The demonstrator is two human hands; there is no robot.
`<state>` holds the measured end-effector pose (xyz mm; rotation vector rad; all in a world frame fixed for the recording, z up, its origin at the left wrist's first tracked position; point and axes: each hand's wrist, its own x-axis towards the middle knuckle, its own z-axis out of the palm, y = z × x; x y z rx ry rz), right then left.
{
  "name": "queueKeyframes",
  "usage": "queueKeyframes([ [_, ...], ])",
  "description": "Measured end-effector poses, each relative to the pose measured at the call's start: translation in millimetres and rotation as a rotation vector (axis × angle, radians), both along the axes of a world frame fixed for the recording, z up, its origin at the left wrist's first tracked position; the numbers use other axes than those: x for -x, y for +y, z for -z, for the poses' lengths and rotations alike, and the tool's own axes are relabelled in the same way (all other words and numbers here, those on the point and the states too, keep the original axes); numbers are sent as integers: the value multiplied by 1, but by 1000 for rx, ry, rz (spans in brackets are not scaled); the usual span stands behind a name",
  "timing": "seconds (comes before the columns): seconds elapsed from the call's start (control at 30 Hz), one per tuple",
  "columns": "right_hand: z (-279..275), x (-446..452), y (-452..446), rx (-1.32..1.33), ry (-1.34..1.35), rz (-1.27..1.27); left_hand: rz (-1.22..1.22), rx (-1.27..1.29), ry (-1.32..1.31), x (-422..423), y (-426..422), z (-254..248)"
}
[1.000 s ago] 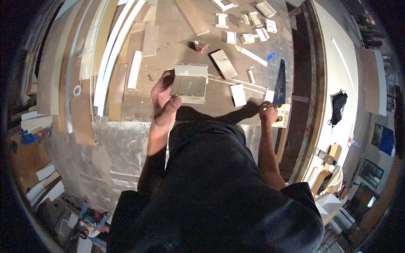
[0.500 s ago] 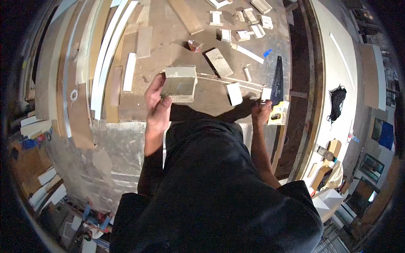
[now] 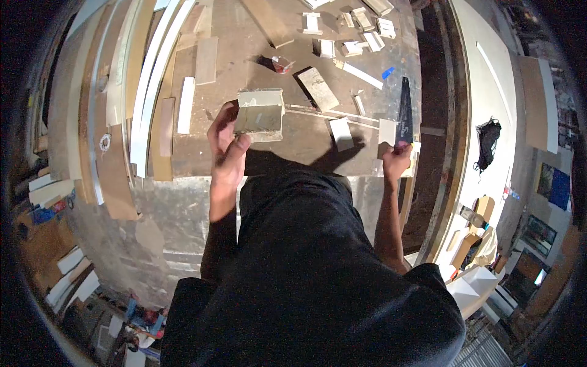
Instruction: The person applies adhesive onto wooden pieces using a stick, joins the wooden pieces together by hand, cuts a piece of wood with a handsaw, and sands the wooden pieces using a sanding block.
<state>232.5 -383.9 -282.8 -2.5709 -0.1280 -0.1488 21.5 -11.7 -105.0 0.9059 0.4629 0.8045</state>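
- Workbench [image 3: 238, 37], upper middle
- Saw [image 3: 404, 116], right of centre; right hand [image 3: 397, 160] curled by it, can't tell what it's gripping
- Open box [image 3: 260, 98], dead centre-ish, pale scrap [image 3: 258, 118] inside; left hand [image 3: 227, 150] half-curled, clamping its left side
- Reddish cup [image 3: 281, 68], upper middle, contents unclear

A brown worktable [image 3: 235, 37] spreads beneath the left hand [image 3: 229, 147] and the right hand [image 3: 396, 160], strong light throwing hard shadows [image 3: 336, 158] leftward across it. Beyond the right hand, past a dark gap [image 3: 431, 92], stands a long pale table [image 3: 480, 98]. Farther right are dark framed panels [image 3: 538, 236], too small to identify as windows. On the left hand's near side lies a scuffed grey surface [image 3: 156, 229], apparently floor, running into dim clutter [image 3: 134, 333].
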Motion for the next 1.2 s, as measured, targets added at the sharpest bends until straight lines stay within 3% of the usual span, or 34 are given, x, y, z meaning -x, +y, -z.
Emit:
queueKeyframes([
  [0.07,-2,0,14,-616,80,-22,85,-32,13,0,5,-5],
  [0.13,-58,9,44,-641,133,-91,177,-69,26,-3,7,-9],
  [0.2,-112,20,76,-864,370,-217,218,-118,9,-9,7,-7],
  [0.4,-218,39,127,-855,398,-349,344,-229,20,-18,12,-15],
  [0.47,-237,44,133,-793,283,-501,352,-147,-17,-17,4,-25],
  [0.6,-255,50,131,-762,215,-564,336,-136,-58,-12,-3,-17],
  [0.67,-248,45,124,-726,176,-588,383,-167,-37,-10,-2,-17],
  [0.77,-211,28,110,-789,233,-334,376,-161,-23,-8,-8,-21],
  [0.87,-103,-7,65,-790,246,-177,277,-149,-29,-2,-14,-18],
  [0.93,2,-23,19,-705,161,-38,329,-168,-7,0,-12,-23],
  [1.0,24,-5,9,-694,228,112,304,-149,-23,3,-15,-23],
  [1.07,95,-11,-32,-358,247,138,287,-131,-34,7,-19,-23],
  [1.1,88,-2,-33,-142,209,85,240,-109,-33,9,-21,-22],
  [1.13,70,9,-21,-145,210,85,215,-121,-24,10,-22,-24],
  [1.2,30,30,13,407,-93,110,190,-136,-13,12,-23,-27],
])
